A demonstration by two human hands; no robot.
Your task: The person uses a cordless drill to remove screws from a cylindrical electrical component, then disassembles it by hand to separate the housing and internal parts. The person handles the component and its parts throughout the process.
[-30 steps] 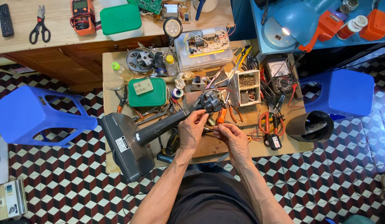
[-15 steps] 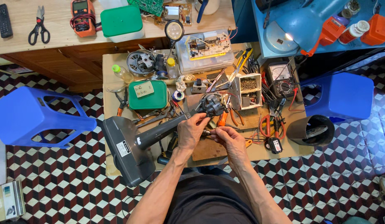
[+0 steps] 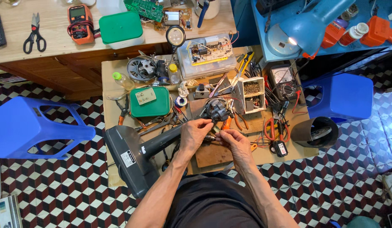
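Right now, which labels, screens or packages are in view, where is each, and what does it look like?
Orange multimeter: upper bench, small grey screen.
Analog meter: table's right side, pale dial face.
White label: rectangular, on the dark grey fan base by the left hand.
Green box: table's left, pale rectangular label on its lid.
Clear plastic case: table's back, circuit board inside.

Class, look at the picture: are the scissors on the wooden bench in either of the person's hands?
No. The scissors lie untouched on the bench, far from both hands, left hand and right hand.

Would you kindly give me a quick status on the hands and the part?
Left hand and right hand pinch a small part together. Motor just beyond. Tools crowd around.
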